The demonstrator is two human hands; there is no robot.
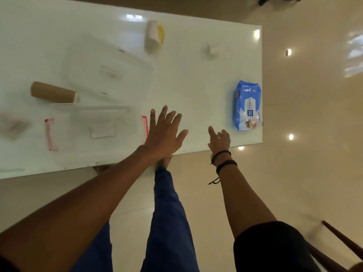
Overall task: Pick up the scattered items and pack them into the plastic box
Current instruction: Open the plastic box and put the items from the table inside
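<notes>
A clear plastic box [64,154] with red handles stands at the table's near edge, left of centre; its clear lid [84,61] lies behind it. My left hand [165,132] hovers flat with spread fingers just right of the box, holding nothing. My right hand [220,139] reaches over the near edge with fingers loosely extended, empty. A blue wipes pack [247,106] lies near the right edge, beyond my right hand. A brown cardboard tube [53,92] lies at the left. A white and yellow roll [154,36] and a small white item [211,51] sit at the back.
The white glossy table [196,85] ends close on the right and near sides. A pale crumpled packet [13,124] lies at the far left. Blue trouser legs and shiny floor show below; a dark wooden chair leg [341,238] stands at the bottom right.
</notes>
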